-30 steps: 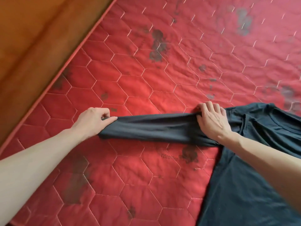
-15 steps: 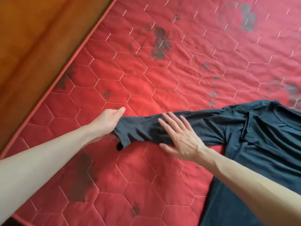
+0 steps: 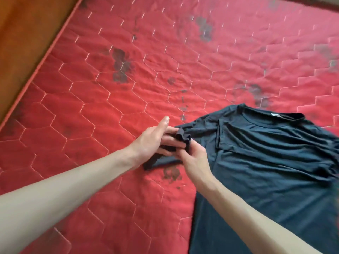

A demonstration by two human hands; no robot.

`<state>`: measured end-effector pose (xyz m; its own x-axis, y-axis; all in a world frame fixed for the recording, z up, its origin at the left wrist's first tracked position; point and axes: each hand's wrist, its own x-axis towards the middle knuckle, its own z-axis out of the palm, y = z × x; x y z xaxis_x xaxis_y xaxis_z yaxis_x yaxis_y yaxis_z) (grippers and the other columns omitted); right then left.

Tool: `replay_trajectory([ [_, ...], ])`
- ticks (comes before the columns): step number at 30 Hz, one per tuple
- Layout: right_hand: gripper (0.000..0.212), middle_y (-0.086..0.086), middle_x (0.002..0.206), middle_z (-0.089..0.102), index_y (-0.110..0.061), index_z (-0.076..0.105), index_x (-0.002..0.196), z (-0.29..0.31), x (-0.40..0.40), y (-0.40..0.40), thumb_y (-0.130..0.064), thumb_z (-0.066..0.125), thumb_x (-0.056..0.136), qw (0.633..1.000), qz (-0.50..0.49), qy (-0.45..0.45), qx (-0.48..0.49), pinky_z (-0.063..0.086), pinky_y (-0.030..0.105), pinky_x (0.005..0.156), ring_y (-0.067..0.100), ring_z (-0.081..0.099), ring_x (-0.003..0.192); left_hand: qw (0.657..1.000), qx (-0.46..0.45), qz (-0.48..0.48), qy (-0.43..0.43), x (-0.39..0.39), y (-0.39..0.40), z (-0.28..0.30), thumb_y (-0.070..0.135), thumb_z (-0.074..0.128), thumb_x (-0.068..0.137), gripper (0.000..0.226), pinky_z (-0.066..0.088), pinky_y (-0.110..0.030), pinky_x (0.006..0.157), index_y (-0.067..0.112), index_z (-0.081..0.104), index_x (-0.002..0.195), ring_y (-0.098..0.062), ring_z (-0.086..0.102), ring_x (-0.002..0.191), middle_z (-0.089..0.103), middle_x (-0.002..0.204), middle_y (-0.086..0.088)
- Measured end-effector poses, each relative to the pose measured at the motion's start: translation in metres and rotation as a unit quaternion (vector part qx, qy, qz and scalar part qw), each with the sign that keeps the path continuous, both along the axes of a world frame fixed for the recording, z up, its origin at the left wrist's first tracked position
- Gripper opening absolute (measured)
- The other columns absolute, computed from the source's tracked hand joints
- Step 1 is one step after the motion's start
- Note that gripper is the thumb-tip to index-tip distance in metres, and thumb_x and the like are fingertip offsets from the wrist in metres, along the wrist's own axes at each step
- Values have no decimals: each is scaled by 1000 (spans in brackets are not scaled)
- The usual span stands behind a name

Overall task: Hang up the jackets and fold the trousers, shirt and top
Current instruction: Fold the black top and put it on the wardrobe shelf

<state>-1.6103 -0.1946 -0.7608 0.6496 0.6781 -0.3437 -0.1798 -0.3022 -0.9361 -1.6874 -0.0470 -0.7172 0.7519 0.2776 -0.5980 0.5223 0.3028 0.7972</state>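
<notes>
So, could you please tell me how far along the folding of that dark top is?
Early stage. Done: the dark top lies spread on the red mattress. In hand: left hand and right hand hold its bunched sleeve at the shoulder. Left: the body remains unfolded; no other garments are in view.

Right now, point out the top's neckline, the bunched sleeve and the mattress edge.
neckline (image 3: 264,123): head view, front rim of the dark top's collar.
bunched sleeve (image 3: 181,137): head view, gathered cloth between both hands.
mattress edge (image 3: 45,57): head view, piped red border by the wood.
</notes>
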Motion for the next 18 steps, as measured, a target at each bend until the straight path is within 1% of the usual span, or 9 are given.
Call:
replay_trajectory([
  [2,44,5,98,80,-25,79,92,9,28,-19,5,47,100,995,-43,91,10,61,32,83,20,77,94,998,38,-34,-28,28,-20,8,65,16,106,68,59,-32,85,28,67,130,-11,75,106,81,106,-1],
  [4,48,6,94,80,-26,78,79,16,55,-40,3,46,100,982,-103,160,20,62,38,89,21,76,91,992,89,-54,-73,51,-42,12,71,16,103,69,59,-37,87,34,66,133,-13,76,100,81,104,2],
  [6,35,13,96,74,-17,73,87,23,82,-63,2,46,98,962,-163,215,45,60,42,90,28,70,91,969,199,-49,-139,69,-64,12,68,21,103,61,57,-37,86,37,60,138,-13,73,95,78,100,7],
  [8,25,14,93,67,-14,65,89,31,108,-89,1,46,98,939,-211,258,88,62,36,79,28,65,84,926,337,-2,-167,87,-82,4,60,27,106,49,50,-38,96,36,54,140,-10,63,102,66,107,15],
  [9,25,11,90,68,-15,64,87,36,120,-103,1,47,96,929,-220,273,116,62,34,75,25,66,81,908,387,13,-160,98,-88,-2,55,30,107,46,45,-38,103,33,51,141,-11,57,108,60,114,15],
  [10,25,8,89,71,-18,66,85,41,132,-117,1,51,94,926,-218,276,139,62,33,75,22,69,80,900,411,7,-144,110,-93,-9,52,32,107,46,40,-39,108,29,50,143,-15,53,113,57,120,10],
  [13,15,2,93,76,-24,71,90,50,160,-149,-9,69,92,948,-194,215,129,61,29,78,16,73,81,909,406,-89,-44,141,-100,-40,45,34,111,47,35,-46,114,21,49,149,-26,51,128,60,137,-3],
  [15,10,0,96,77,-23,70,96,52,179,-170,-13,69,97,955,-214,176,111,61,30,80,13,74,84,906,394,-156,18,157,-107,-61,44,33,112,44,37,-51,112,21,54,142,-32,54,129,64,137,-9],
  [18,11,-1,94,78,-21,69,100,53,210,-198,-13,62,101,930,-281,191,139,61,27,73,10,74,81,877,432,-200,65,170,-113,-82,47,33,110,45,40,-51,108,20,61,133,-35,57,126,67,129,-12],
])
